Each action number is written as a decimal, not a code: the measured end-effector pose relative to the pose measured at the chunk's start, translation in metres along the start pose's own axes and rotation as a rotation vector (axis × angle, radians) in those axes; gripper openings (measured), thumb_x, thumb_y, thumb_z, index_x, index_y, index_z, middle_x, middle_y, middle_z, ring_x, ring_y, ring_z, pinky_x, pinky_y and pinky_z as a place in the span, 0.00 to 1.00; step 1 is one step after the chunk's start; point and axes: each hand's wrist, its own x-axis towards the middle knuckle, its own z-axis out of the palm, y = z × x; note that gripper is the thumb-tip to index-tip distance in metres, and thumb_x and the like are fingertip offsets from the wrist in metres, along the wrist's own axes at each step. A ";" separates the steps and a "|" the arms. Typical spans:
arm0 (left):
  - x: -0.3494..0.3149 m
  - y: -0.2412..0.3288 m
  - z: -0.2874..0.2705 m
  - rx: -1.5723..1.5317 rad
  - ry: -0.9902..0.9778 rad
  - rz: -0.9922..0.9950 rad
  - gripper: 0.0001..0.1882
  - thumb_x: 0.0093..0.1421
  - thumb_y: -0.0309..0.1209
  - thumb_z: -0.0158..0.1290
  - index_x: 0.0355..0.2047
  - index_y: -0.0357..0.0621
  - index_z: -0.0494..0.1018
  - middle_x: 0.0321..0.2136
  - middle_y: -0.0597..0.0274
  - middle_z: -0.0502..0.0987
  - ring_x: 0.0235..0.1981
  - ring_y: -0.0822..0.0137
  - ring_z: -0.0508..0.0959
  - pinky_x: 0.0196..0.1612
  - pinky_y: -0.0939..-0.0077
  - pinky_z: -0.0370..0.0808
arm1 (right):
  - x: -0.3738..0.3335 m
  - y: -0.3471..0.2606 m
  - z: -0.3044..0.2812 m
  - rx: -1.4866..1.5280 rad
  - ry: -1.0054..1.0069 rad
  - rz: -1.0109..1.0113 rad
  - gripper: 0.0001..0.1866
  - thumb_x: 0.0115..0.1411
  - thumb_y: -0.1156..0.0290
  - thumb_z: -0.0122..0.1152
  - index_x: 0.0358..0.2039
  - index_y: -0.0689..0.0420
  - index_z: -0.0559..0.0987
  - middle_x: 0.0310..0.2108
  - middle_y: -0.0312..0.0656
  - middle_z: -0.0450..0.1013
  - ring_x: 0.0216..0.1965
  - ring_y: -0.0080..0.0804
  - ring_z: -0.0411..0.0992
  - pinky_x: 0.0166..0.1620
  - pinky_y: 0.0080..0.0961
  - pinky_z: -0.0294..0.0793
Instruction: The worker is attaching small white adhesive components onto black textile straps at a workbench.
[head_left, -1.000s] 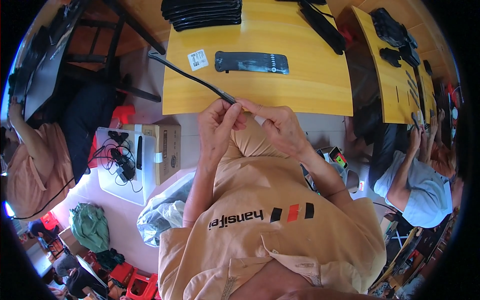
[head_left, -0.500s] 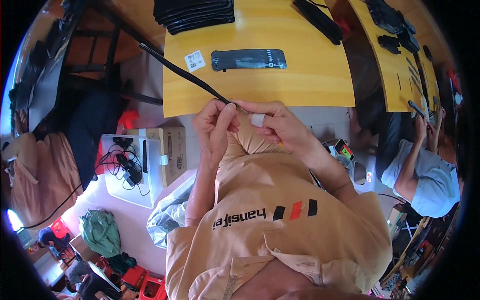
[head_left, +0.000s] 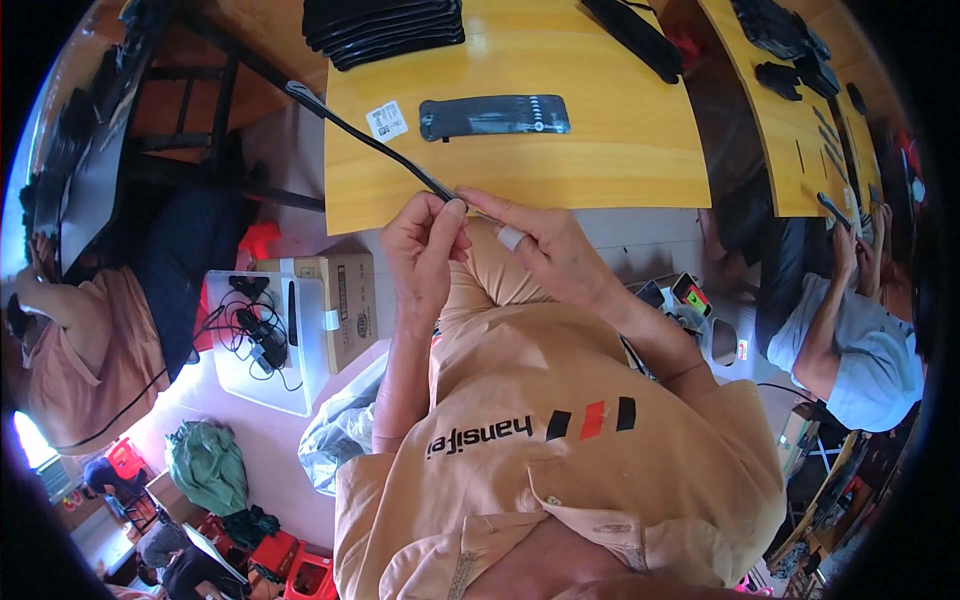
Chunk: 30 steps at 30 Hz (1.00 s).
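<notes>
A long, narrow black strip, seen nearly edge-on, slants from my hands toward the table's far left. Its far end shows a grey, loop-like edge. My left hand pinches the near end between thumb and fingers. Against that same end rests the index fingertip of my right hand. White tape wraps one right digit, and the fingers are closed around something thin that I cannot make out. Both hands are just off the table's near edge. Beyond them a flat black pouch with pale markings lies beside a white label.
On the yellow table, a stack of black pouches stands far left and a long black pouch lies far right. A clear bin with cables and a cardboard box are at my left. Co-workers sit on both sides.
The strip has turned in my hands, showing a looped grey far end. My right index finger has risen slightly onto its near end, and the taped digit has shifted slightly left.
</notes>
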 end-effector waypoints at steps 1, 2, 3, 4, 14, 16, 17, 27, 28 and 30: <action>0.000 0.001 0.001 0.027 -0.011 -0.002 0.11 0.57 0.30 0.49 0.20 0.39 0.68 0.13 0.68 0.68 0.14 0.82 0.67 0.16 0.89 0.64 | -0.001 -0.004 -0.001 -0.081 -0.031 0.067 0.32 0.42 0.90 0.37 0.52 0.59 0.67 0.47 0.45 0.69 0.48 0.27 0.67 0.45 0.16 0.65; 0.000 0.003 0.001 0.055 -0.021 -0.004 0.10 0.58 0.30 0.49 0.21 0.39 0.68 0.13 0.68 0.68 0.14 0.82 0.67 0.16 0.89 0.64 | -0.003 -0.006 -0.001 -0.082 -0.029 0.068 0.32 0.42 0.90 0.37 0.52 0.59 0.67 0.47 0.45 0.69 0.48 0.27 0.67 0.45 0.16 0.65; 0.000 0.005 0.001 0.055 -0.023 -0.003 0.10 0.58 0.30 0.49 0.21 0.39 0.68 0.13 0.68 0.68 0.14 0.82 0.67 0.16 0.89 0.64 | -0.003 -0.009 0.000 -0.141 -0.018 0.064 0.34 0.41 0.90 0.36 0.52 0.58 0.67 0.47 0.45 0.69 0.47 0.27 0.68 0.44 0.16 0.66; 0.000 0.007 0.001 0.053 -0.030 -0.004 0.10 0.58 0.29 0.48 0.21 0.38 0.68 0.13 0.68 0.68 0.14 0.82 0.67 0.16 0.89 0.63 | -0.003 -0.009 0.002 -0.199 -0.008 0.059 0.35 0.40 0.90 0.36 0.52 0.57 0.67 0.46 0.45 0.69 0.46 0.27 0.69 0.42 0.17 0.67; -0.003 0.010 0.003 0.002 -0.008 0.045 0.11 0.56 0.30 0.49 0.18 0.40 0.66 0.13 0.67 0.68 0.12 0.81 0.64 0.14 0.89 0.58 | -0.002 0.003 -0.007 0.934 -0.263 0.313 0.24 0.55 0.81 0.40 0.54 0.57 0.65 0.17 0.30 0.63 0.13 0.13 0.58 0.17 0.11 0.59; -0.004 0.008 0.003 0.010 0.002 0.044 0.11 0.56 0.30 0.49 0.18 0.40 0.66 0.13 0.67 0.67 0.11 0.81 0.63 0.13 0.89 0.57 | -0.001 -0.013 -0.007 1.130 -0.203 0.548 0.24 0.55 0.81 0.39 0.54 0.55 0.66 0.14 0.28 0.54 0.11 0.09 0.45 0.14 0.05 0.46; -0.004 0.008 0.003 0.017 0.011 0.042 0.12 0.56 0.30 0.49 0.18 0.41 0.66 0.12 0.68 0.67 0.11 0.81 0.63 0.13 0.90 0.56 | -0.002 -0.007 -0.007 1.130 -0.199 0.545 0.24 0.55 0.81 0.39 0.54 0.55 0.66 0.14 0.28 0.54 0.11 0.09 0.45 0.14 0.05 0.46; -0.001 0.010 0.004 0.019 0.026 -0.070 0.11 0.56 0.29 0.49 0.17 0.41 0.66 0.10 0.69 0.66 0.11 0.82 0.63 0.14 0.89 0.57 | -0.005 0.009 0.006 0.011 0.028 -0.053 0.31 0.42 0.89 0.36 0.51 0.62 0.67 0.40 0.43 0.72 0.33 0.25 0.71 0.36 0.14 0.67; -0.001 0.009 0.005 0.032 0.021 -0.083 0.11 0.56 0.29 0.49 0.17 0.41 0.66 0.10 0.69 0.66 0.11 0.82 0.63 0.14 0.89 0.57 | -0.005 0.011 0.006 -0.031 0.021 -0.056 0.32 0.41 0.89 0.36 0.51 0.62 0.66 0.44 0.45 0.71 0.39 0.28 0.72 0.42 0.15 0.67; 0.000 0.007 0.005 0.046 0.013 -0.099 0.11 0.56 0.30 0.49 0.18 0.41 0.67 0.10 0.69 0.66 0.11 0.82 0.63 0.14 0.89 0.57 | -0.006 0.011 0.006 -0.027 0.020 -0.025 0.32 0.41 0.89 0.36 0.51 0.62 0.66 0.45 0.47 0.70 0.44 0.30 0.70 0.46 0.17 0.65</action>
